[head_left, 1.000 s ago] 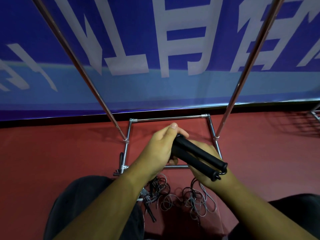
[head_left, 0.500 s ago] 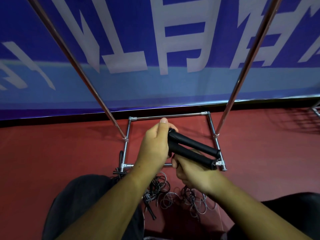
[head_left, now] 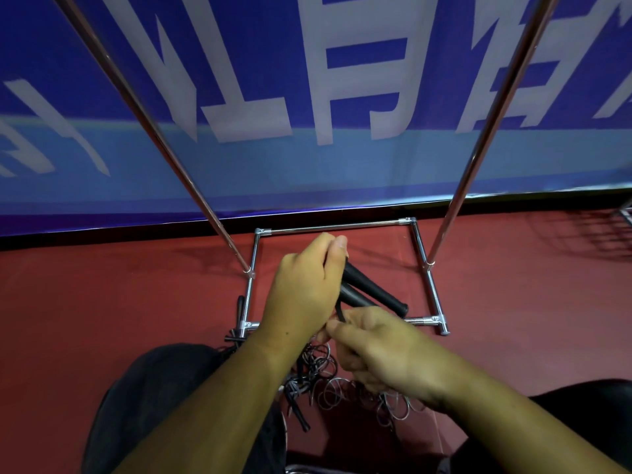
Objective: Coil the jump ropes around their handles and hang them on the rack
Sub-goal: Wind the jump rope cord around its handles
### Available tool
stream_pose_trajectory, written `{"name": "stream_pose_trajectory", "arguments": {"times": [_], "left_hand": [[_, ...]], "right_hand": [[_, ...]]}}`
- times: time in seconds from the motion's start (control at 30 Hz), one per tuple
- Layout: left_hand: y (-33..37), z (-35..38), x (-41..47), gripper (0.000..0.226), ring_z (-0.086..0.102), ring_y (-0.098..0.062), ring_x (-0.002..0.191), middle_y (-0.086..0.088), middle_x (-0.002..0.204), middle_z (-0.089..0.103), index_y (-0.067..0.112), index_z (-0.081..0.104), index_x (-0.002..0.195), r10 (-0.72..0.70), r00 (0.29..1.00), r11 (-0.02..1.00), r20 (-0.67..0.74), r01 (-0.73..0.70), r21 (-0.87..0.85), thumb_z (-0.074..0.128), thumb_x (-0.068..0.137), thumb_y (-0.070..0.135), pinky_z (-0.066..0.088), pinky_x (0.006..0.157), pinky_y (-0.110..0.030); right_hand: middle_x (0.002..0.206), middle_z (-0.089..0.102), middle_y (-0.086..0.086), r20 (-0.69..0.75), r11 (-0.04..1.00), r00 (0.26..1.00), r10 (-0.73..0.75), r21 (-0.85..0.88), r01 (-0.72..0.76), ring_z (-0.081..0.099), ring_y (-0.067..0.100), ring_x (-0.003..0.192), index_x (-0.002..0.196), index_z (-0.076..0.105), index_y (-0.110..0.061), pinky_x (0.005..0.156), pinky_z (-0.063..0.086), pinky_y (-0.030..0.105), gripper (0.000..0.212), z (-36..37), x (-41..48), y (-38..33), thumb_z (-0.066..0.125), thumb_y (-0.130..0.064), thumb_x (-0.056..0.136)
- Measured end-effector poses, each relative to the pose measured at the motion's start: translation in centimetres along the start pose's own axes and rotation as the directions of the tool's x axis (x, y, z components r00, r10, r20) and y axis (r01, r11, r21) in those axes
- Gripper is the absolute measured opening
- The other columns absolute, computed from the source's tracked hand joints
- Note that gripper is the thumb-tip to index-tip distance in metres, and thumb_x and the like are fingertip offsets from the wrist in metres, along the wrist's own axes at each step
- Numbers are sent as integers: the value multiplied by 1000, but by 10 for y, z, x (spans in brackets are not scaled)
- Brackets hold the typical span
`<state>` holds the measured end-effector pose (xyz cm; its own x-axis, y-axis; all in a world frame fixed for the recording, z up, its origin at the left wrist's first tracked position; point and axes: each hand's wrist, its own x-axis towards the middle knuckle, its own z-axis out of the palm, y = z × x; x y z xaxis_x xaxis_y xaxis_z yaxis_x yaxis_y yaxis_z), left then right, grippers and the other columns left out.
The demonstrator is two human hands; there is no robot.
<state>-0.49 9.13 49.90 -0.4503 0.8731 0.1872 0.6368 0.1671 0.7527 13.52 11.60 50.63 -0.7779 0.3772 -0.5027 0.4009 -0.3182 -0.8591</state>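
My left hand (head_left: 307, 292) grips the near ends of two black jump-rope handles (head_left: 374, 294), held side by side and pointing right and away. My right hand (head_left: 383, 350) sits just below them and pinches the thin black rope (head_left: 340, 311) where it leaves the handles. More rope lies in a tangled pile (head_left: 328, 381) on the floor between my knees, partly hidden by my hands. The chrome rack (head_left: 333, 227) stands right in front, its base frame under my hands and its two poles rising up out of view.
Another black handle and rope end (head_left: 239, 313) lie by the rack's left base corner. A blue banner wall (head_left: 307, 131) stands close behind the rack. Red floor (head_left: 102, 302) spreads left and right. My dark-trousered knees (head_left: 164, 398) flank the rope pile.
My right hand let go of the handles' far ends and dropped below them to pinch the rope. My left hand kept hold of the handles and raised them slightly.
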Motion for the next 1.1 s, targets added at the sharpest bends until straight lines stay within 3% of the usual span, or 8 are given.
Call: {"name": "stream_pose_trajectory", "arguments": {"times": [0.23, 0.37, 0.47, 0.67, 0.8, 0.9, 1.0, 1.1], "left_hand": [[-6, 5, 2, 37, 47, -13, 49, 3, 53, 49, 18, 62, 85, -40, 993, 999, 113, 36, 38, 44, 107, 42, 33, 45, -23], [-10, 5, 3, 41, 58, -20, 68, -3, 67, 61, 19, 60, 86, -114, 971, 984, 209, 83, 155, 37, 108, 46, 47, 65, -41], [-10, 7, 3, 45, 56, -21, 79, -1, 75, 63, 19, 60, 89, -143, 938, 960, 315, 53, 276, 30, 109, 45, 48, 76, -43], [-3, 0, 4, 45, 50, -7, 49, 5, 59, 56, 14, 59, 80, -105, 868, 992, 485, 54, 118, 38, 110, 39, 46, 54, -31], [7, -7, 0, 58, 54, -10, 42, 2, 60, 62, 23, 68, 97, -227, 814, 955, 534, 295, -44, 25, 106, 60, 44, 43, -21], [6, -14, -2, 67, 53, -9, 44, 6, 52, 57, 25, 68, 100, -177, 817, 947, 549, 293, -131, 19, 98, 70, 45, 46, -23], [5, -20, -6, 56, 51, -12, 45, 2, 62, 54, 29, 62, 94, -15, 814, 954, 581, 186, -235, 38, 88, 78, 44, 47, -26], [5, -20, -4, 37, 49, -7, 47, 10, 62, 54, 22, 57, 94, 35, 810, 968, 585, 118, -222, 70, 88, 56, 43, 49, -24]], "right_hand": [[45, 51, -9, -43, 961, 997, -62, -274, 48, 40, 6, 39, 98, 70, -14, 45, 36, 20, 35, -10, -1, 2, 44, -35, 108], [60, 67, 1, -131, 718, 969, -210, -693, 62, 60, 14, 54, 75, 66, -17, 54, 46, 24, 38, -21, -4, -3, 56, -41, 102], [62, 63, -1, -172, 575, 937, -305, -817, 37, 58, 15, 60, 71, 65, -23, 56, 43, 25, 35, -31, -7, -6, 62, -48, 96], [58, 58, -32, -169, 652, 918, -358, -749, 116, 58, -5, 63, 60, 57, -39, 58, 39, 12, 36, -50, 0, -6, 67, -46, 93], [58, 59, -11, -204, 785, 899, -386, -584, 205, 52, 3, 56, 69, 66, -23, 59, 45, 27, 37, -57, 8, 0, 66, -53, 91], [60, 57, -6, -225, 832, 893, -389, -501, 237, 52, 8, 57, 73, 63, -14, 60, 46, 32, 42, -53, 10, 3, 66, -51, 92], [63, 56, 0, -224, 852, 896, -383, -461, 249, 49, 6, 63, 73, 60, -13, 62, 44, 34, 44, -50, 11, 2, 64, -51, 93], [61, 49, -4, -253, 917, 910, -329, -314, 245, 44, 8, 59, 66, 56, -18, 56, 37, 25, 39, -51, 8, -3, 66, -43, 94]]}}
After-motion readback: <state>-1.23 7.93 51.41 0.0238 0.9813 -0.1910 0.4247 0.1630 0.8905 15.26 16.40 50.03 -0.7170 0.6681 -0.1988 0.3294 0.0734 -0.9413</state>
